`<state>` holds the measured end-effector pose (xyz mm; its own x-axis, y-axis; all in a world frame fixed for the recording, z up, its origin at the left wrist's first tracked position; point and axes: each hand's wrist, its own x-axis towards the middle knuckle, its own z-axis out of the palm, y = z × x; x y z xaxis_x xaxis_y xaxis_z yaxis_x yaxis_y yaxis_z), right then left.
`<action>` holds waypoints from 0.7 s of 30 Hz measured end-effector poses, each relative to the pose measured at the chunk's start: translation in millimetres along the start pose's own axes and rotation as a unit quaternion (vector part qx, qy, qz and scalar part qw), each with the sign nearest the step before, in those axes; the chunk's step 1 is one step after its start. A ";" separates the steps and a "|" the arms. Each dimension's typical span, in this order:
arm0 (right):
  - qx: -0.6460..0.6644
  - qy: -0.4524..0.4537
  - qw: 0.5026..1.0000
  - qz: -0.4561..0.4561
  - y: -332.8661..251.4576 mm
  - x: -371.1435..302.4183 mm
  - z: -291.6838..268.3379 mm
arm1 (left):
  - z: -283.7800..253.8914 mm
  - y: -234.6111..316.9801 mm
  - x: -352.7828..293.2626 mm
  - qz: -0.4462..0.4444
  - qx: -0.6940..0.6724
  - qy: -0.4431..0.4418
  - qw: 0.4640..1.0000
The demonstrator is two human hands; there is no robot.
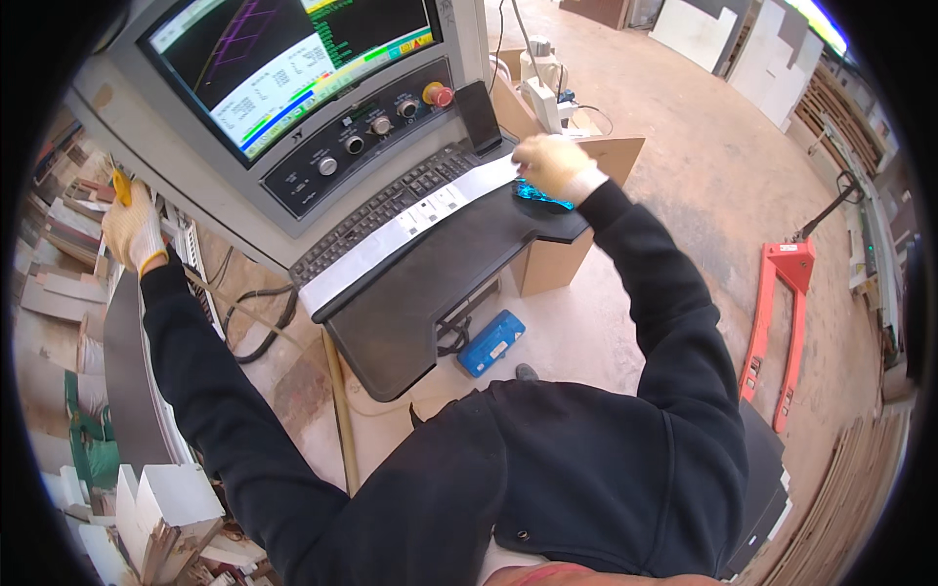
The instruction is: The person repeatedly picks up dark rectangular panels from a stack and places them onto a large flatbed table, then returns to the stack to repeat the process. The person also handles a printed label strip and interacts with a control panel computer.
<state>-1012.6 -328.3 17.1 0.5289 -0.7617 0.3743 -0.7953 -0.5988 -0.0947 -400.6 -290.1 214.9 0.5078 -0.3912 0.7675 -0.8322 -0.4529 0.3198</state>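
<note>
Both my hands wear cream knitted work gloves. At the far left, beside the machine cabinet, my left hand (134, 232) is closed around a yellow object (121, 187); only its upper end shows, so its kind is unclear. My right hand (555, 168) has its fingers pinched at the right end of a long white paper strip with printed labels (430, 210). That strip lies along the front of a black keyboard (391, 205), over a black shelf (420, 283). Under my right wrist, a shiny blue item (539, 195) rests on the shelf.
Above the keyboard, a control panel carries knobs, a red emergency stop button (438, 94) and a lit screen (293, 68). A blue case (491, 343) sits on the floor below. A red pallet jack (782, 322) stands at right. Board offcuts (166, 498) are piled at left.
</note>
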 end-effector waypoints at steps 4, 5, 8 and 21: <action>0.056 -0.048 0.997 0.038 82.4 34.4 -2.7 | 14.5 -9.9 -25.5 0.010 0.052 0.010 0.999; 0.056 -0.059 0.997 0.011 95.9 44.4 4.6 | 9.2 -8.7 -32.0 0.042 0.078 0.039 0.995; 0.050 -0.119 0.989 -0.065 117.5 69.6 28.8 | -14.6 4.2 -68.8 0.061 0.076 0.115 0.989; -0.037 -0.193 0.951 -0.238 66.3 131.5 44.4 | -117.4 9.1 -377.6 -0.011 -0.214 -0.033 0.976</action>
<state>-982.6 -479.1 19.1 0.8923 -0.4514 -0.0091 -0.4497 -0.8904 0.0711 -626.1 -52.4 -6.7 0.5285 -0.4426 0.7244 -0.8303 -0.0914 0.5498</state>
